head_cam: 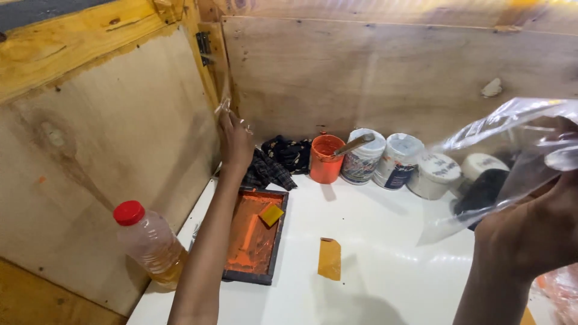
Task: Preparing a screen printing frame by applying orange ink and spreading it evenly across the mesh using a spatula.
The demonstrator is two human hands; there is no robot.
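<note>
A clear plastic sheet [512, 156] is held stretched above the white counter [385, 265], spanning from about ten o'clock to three o'clock of the view. Its far corner is pinched in the left hand [236, 141], raised against the plywood wall [108, 156] near a hinge; the grip there is closed on the film, a crinkled tip showing above the fingers. The near end is gathered in the right hand [536, 235] at four o'clock, with the grip clamped on bunched film (the fingertips themselves are hidden behind the plastic).

The sheet is judged to be very light, limp and slippery, with no stiffness of its own: it sags and folds wherever it is not pulled taut, and it would probably tear or stretch if tugged hard at one point. It is best taken at corners or edges, with a gathered fold pinched rather than a single layer, and kept under gentle tension between both hands.

Below, at seven o'clock, a bottle with a red cap [147, 241] holds amber liquid. A tray smeared with orange paint [253, 238] lies beside the left forearm, with a small yellow block [271, 214] on it. An orange cup [326, 159] and several white tubs [397, 159] are lined along the back wall at twelve o'clock, beside dark cloth [280, 159].
</note>
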